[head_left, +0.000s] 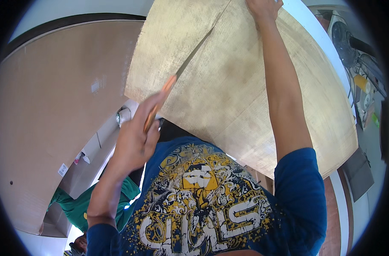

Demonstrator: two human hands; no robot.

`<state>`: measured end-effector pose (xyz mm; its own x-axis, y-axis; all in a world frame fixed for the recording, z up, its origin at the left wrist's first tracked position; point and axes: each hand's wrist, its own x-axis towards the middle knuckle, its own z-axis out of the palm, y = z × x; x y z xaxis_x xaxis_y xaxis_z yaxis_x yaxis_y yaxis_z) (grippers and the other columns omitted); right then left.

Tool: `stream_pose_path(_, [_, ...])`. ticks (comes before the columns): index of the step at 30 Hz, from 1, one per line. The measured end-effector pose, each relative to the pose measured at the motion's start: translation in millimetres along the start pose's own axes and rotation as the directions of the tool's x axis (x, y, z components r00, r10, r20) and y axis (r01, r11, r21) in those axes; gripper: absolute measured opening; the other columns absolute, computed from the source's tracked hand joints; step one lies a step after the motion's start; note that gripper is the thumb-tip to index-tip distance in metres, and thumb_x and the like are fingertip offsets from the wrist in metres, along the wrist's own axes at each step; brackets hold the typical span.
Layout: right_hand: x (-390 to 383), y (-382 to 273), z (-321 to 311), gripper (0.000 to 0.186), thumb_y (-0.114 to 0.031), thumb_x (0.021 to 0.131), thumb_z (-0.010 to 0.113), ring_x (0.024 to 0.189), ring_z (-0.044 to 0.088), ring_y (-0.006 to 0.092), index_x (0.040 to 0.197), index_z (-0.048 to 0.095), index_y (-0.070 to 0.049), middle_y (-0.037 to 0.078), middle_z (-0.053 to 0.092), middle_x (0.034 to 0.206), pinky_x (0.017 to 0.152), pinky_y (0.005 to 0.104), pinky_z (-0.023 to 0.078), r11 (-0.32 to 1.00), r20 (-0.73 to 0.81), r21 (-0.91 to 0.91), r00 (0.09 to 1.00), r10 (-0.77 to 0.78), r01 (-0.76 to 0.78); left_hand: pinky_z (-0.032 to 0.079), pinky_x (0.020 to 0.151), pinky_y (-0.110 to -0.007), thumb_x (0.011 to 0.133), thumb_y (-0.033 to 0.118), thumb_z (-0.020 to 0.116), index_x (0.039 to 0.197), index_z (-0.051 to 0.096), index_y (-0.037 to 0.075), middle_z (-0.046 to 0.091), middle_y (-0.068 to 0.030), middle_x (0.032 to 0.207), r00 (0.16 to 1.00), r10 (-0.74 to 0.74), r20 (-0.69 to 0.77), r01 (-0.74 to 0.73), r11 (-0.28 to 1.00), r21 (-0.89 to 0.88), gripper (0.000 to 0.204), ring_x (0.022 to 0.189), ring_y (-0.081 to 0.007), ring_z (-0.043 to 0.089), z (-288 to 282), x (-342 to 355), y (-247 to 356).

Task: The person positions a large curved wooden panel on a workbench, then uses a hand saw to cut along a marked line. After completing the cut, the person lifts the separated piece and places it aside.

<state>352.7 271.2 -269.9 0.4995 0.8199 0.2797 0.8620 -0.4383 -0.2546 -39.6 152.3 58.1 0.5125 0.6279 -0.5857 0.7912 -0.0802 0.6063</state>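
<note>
A large pale plywood sheet (245, 85) lies in front of me, its surface marked with brownish smudges. My left hand (137, 138) is closed around the orange handle (169, 84) of what looks like a handsaw, seen almost edge-on. Its narrow grey blade (195, 54) slants away to the right over the sheet. From the blade's far end a thin dark line (222, 15) runs on to the top of the picture. At the far side of the sheet my right hand (264, 9) rests on the wood, most of its fingers cut off by the picture's upper edge.
A broad brown panel (66, 98) fills the left side. Behind it, lower left, is a person in a green shirt (79, 207). A small can (123, 116) stands near the sheet's left corner. On the right are a dark fan (345, 45) and a yellow roll (362, 83).
</note>
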Motion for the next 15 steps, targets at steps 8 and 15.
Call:
stream_pose_path(8, [2,-19,-13,0.033,-0.029,0.099,0.052,0.118,0.062,0.029,0.117,0.071,-0.011,0.012,0.073,0.116,0.111,0.0591,0.031,1.0,0.075,0.01,0.997,0.004,-0.004,0.052,0.093,-0.045,0.089,0.001,0.052,0.153,0.041,0.014,0.065,-0.0251,0.124,0.984,0.14,-0.113,-0.146,0.988,-0.055,0.067,0.107,-0.0401,0.068,79,193,-45])
stream_pose_path(15, [5,13,1,0.032,-0.029,0.099,0.052,0.115,0.064,0.0281,0.118,0.071,-0.011,0.012,0.073,0.113,0.11,0.0601,0.031,1.0,-0.007,-0.002,1.0,-0.024,0.024,0.056,0.086,-0.045,0.091,0.0,0.051,0.154,0.041,0.019,0.069,-0.0257,0.115,0.971,0.208,-0.119,-0.21,0.978,-0.007,0.067,0.098,-0.0436,0.07,61,120,-26])
